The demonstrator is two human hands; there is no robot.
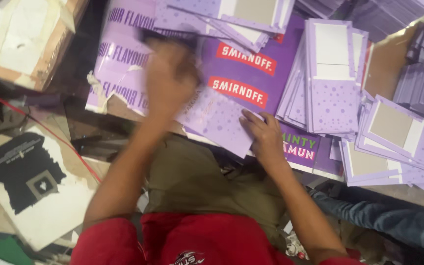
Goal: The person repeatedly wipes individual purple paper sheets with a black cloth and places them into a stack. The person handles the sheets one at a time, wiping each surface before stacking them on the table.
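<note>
Currently right hand [266,137] is pressing flat, fingers spread, on lilac dotted card [219,122]; left hand [170,81], blurred, is hovering beside that card, grip unclear.

Under the right hand [266,140] lies a pale lilac card [222,125] speckled with faint lighter dots. Beyond the blurred left hand [170,81], a darker purple sheet [251,73] bears red labels with white lettering. Right of the right hand, stacked lilac cards [332,83] show white and grey-beige panels.
</note>
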